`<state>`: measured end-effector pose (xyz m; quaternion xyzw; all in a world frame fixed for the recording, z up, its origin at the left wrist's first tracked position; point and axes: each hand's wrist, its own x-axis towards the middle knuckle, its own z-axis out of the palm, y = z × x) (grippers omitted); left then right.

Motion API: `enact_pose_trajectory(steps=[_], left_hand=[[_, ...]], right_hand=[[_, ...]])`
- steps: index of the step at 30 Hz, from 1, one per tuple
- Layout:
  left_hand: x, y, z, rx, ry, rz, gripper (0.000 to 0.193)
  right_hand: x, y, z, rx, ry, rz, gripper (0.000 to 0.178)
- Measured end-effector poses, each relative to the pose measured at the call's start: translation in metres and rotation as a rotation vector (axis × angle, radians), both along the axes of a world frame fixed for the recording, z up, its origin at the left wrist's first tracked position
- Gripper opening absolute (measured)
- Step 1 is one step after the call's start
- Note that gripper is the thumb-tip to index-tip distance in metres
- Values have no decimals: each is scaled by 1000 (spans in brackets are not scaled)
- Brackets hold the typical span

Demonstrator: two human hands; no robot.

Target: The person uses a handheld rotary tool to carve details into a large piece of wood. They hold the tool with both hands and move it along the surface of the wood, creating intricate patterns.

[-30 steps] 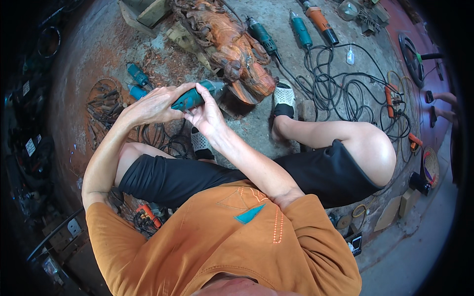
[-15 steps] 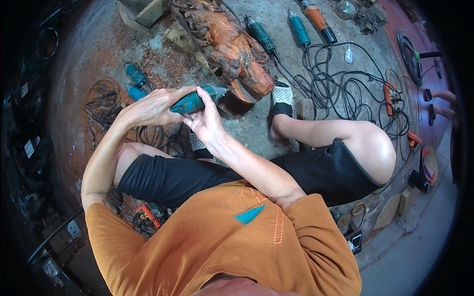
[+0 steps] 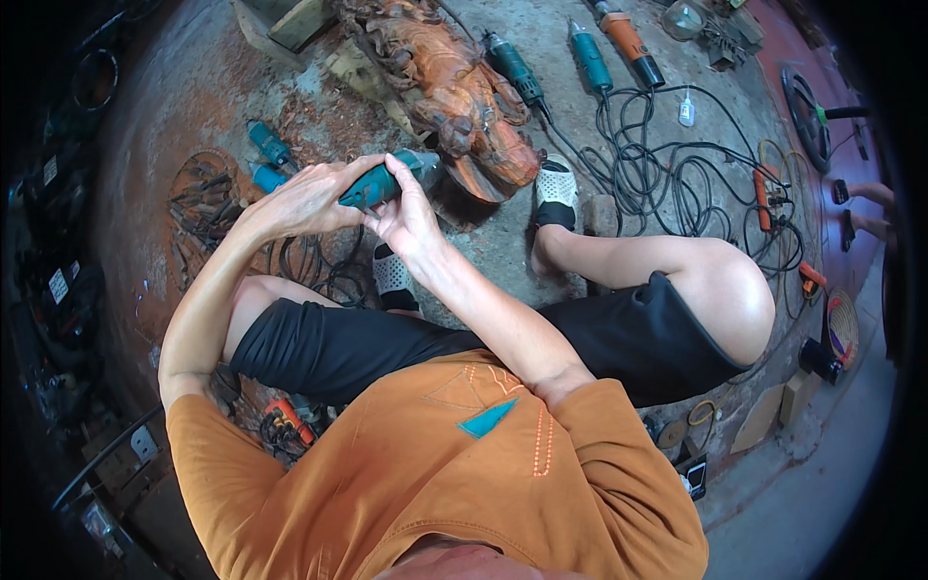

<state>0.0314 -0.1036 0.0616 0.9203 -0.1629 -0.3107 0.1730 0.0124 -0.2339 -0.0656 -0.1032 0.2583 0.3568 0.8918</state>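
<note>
Both of my hands are on a teal die grinder [image 3: 370, 188], held in the air above my left foot. My left hand [image 3: 307, 200] is wrapped round its rear end. Nearer the nose, my right hand [image 3: 406, 215] grips it with the fingers bent round the body. The grinder's nose points to the far right, just short of a reddish-brown wood carving [image 3: 459, 106] on the floor; no contact between them can be made out. The palms partly hide the grinder's body, and its tip is too small to tell what bit it bears.
Two teal grinders [image 3: 268, 143] and a round heap of chisels [image 3: 205, 198] lie left. Beyond the carving are more teal grinders [image 3: 590, 58], an orange power tool [image 3: 630, 43], tangled black cords [image 3: 643, 164] and a small bottle [image 3: 686, 109]. A power strip [image 3: 763, 198] lies right.
The grinder's nose has swung slightly farther away from me and tilted, and my hands have shifted a little with it. Both hands have kept hold of it.
</note>
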Motion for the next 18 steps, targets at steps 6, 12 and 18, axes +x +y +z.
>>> enact_pose_trajectory(steps=[6,12,18], left_hand=[[-1,4,-15,-10,-72,-20,80],[1,-5,-1,9,28,8,80],[-2,-3,-1,10,53,-32,80]], right_hand=[[3,1,-7,-23,-16,16,41],[-1,-3,-1,-9,7,-8,39],[-12,-7,6,-25,5,-26,44]])
